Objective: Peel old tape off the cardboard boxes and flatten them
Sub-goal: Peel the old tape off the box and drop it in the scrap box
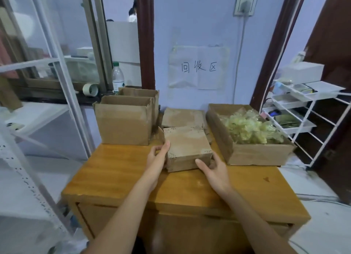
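Observation:
A small closed cardboard box [187, 146] with torn tape marks sits on the wooden table [117, 170], near its middle. My left hand [158, 157] grips the box's left side, thumb on the upper edge. My right hand [212, 168] holds the front right corner, thumb against the front face and fingers round the right side. Flattened cardboard [182, 118] lies just behind the box. Two open upright boxes [123, 121] stand at the back left of the table.
An open cardboard box [239, 153] at the right holds crumpled yellowish tape. A paper sign hangs on the wall behind. A bottle [118, 77] and a tape roll [90, 90] sit on the sill at the left. A white wire rack [303, 117] stands at the right.

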The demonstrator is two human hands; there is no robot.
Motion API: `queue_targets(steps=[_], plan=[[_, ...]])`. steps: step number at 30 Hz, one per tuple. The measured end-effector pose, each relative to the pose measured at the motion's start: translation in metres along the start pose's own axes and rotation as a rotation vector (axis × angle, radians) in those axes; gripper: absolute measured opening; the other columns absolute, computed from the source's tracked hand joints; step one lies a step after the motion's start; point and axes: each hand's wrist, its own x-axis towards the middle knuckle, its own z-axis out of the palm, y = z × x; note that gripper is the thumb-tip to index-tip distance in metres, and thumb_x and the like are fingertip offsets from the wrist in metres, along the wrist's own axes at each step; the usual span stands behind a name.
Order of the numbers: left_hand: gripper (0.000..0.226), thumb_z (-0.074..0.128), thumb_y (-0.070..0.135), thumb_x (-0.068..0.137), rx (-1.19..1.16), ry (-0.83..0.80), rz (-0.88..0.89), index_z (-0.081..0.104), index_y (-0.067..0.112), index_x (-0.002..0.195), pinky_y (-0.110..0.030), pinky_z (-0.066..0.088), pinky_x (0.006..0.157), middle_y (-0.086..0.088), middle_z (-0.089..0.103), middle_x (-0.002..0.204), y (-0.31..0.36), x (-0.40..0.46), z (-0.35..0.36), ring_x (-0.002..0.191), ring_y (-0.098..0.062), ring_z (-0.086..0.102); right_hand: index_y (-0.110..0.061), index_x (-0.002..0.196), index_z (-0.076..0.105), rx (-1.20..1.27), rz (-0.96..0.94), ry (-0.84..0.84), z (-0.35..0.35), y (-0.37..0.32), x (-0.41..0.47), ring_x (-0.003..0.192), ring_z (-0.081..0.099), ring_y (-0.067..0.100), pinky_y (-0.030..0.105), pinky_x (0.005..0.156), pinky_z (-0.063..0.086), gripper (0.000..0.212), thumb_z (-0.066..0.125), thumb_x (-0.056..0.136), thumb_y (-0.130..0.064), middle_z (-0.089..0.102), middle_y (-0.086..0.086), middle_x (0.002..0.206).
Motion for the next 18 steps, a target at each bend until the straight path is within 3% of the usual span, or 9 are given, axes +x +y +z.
queue_targets(steps=[2, 4, 6, 10, 14, 16, 18], plan=[[0.045, 0.062, 0.065, 0.094, 0.055, -0.025, 0.032, 0.064, 0.025, 0.114, -0.042, 0.055, 0.099, 0.003, 0.071, 0.114, -0.002, -0.003, 0.005, 0.106, -0.018, 0.066, -0.034, 0.144, 0.058, 0.008, -0.013, 0.068, -0.002, 0.011, 0.001, 0.116, 0.067, 0.003, 0.034, 0.098, 0.058, 0.064, 0.077, 0.086, -0.055, 0.071, -0.016, 0.129], [0.036, 0.054, 0.064, 0.098, 0.087, -0.028, 0.071, 0.063, 0.031, 0.111, -0.032, 0.053, 0.088, 0.011, 0.068, 0.112, -0.005, -0.006, 0.006, 0.104, -0.010, 0.064, -0.043, 0.135, 0.062, 0.002, -0.029, 0.090, -0.001, 0.016, 0.003, 0.112, 0.070, 0.004, 0.039, 0.096, 0.060, 0.052, 0.077, 0.087, -0.056, 0.072, -0.019, 0.124], [0.031, 0.045, 0.063, 0.103, 0.120, -0.032, 0.111, 0.061, 0.038, 0.108, -0.023, 0.047, 0.082, 0.019, 0.065, 0.110, -0.009, -0.010, 0.003, 0.104, 0.000, 0.060, -0.046, 0.131, 0.064, 0.014, -0.031, 0.128, 0.000, 0.018, 0.005, 0.108, 0.072, 0.006, 0.042, 0.092, 0.061, 0.055, 0.076, 0.081, -0.067, 0.073, -0.018, 0.123], [0.043, 0.041, 0.066, 0.102, 0.139, -0.057, 0.146, 0.067, 0.039, 0.123, -0.039, 0.050, 0.108, 0.018, 0.071, 0.121, -0.022, -0.008, -0.002, 0.119, -0.005, 0.063, -0.045, 0.131, 0.067, 0.025, -0.039, 0.199, -0.004, 0.028, 0.007, 0.106, 0.071, 0.009, 0.045, 0.090, 0.062, 0.065, 0.069, 0.077, -0.081, 0.069, -0.016, 0.125], [0.049, 0.035, 0.059, 0.106, 0.149, -0.063, 0.164, 0.068, 0.033, 0.130, -0.041, 0.049, 0.112, 0.015, 0.072, 0.125, -0.023, -0.014, 0.000, 0.121, -0.005, 0.065, -0.040, 0.120, 0.074, 0.054, -0.048, 0.294, -0.007, 0.023, 0.003, 0.099, 0.069, 0.009, 0.040, 0.094, 0.060, 0.048, 0.070, 0.081, -0.068, 0.067, -0.010, 0.113], [0.049, 0.031, 0.052, 0.109, 0.130, -0.050, 0.183, 0.070, 0.028, 0.128, -0.040, 0.051, 0.110, 0.012, 0.074, 0.123, -0.022, -0.017, 0.000, 0.118, -0.005, 0.067, -0.048, 0.107, 0.073, 0.123, -0.024, 0.315, -0.008, 0.021, 0.002, 0.099, 0.069, 0.009, 0.037, 0.095, 0.060, 0.029, 0.076, 0.081, -0.059, 0.067, -0.009, 0.112], [0.044, 0.034, 0.045, 0.111, 0.113, -0.045, 0.211, 0.069, 0.027, 0.130, -0.041, 0.051, 0.111, 0.011, 0.073, 0.125, -0.021, -0.019, -0.002, 0.117, -0.004, 0.067, -0.052, 0.098, 0.072, 0.175, -0.011, 0.330, -0.008, 0.022, 0.003, 0.100, 0.070, 0.012, 0.039, 0.094, 0.060, 0.025, 0.079, 0.077, -0.061, 0.068, -0.008, 0.111]])
